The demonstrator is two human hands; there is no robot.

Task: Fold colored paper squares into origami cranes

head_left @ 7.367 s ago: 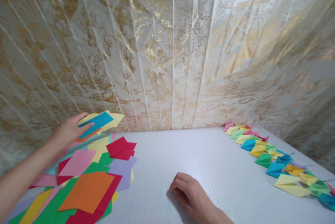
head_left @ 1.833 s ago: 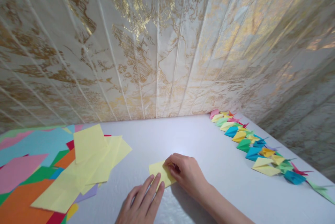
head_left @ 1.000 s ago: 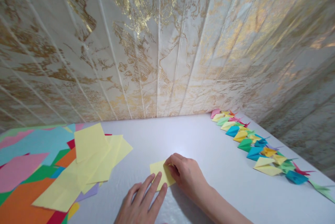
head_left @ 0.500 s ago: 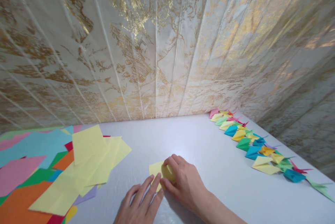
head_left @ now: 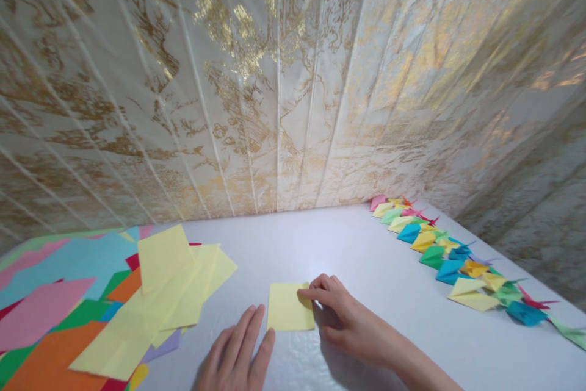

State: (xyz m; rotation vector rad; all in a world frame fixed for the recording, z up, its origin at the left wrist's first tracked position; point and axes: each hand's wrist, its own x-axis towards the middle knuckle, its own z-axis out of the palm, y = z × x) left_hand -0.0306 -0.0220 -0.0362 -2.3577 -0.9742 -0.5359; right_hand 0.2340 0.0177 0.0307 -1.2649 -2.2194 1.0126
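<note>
A small pale yellow paper square (head_left: pixel 288 312) lies flat on the white table between my hands. My left hand (head_left: pixel 235 351) rests at its lower left, fingers stretched out and thumb by the paper's bottom left corner; nothing is in it. From the right, my right hand (head_left: pixel 345 318) reaches over the paper. Its index fingertip touches the upper right part of the square, while the thumb stands apart below, near the right edge. The other fingers of that hand are bent and partly hidden.
Coloured paper sheets, with pale yellow sheets (head_left: pixel 178 281) on top, cover the table's left side. Folded paper cranes (head_left: pixel 451 269) in many colours line the right edge. Behind the white table (head_left: pixel 293 244) hangs a gold-patterned curtain (head_left: pixel 274 104).
My right hand has moved a little right, its thumb coming off the paper. The lifted paper layer now lies flat. My left hand has drawn back to the paper's lower left corner.
</note>
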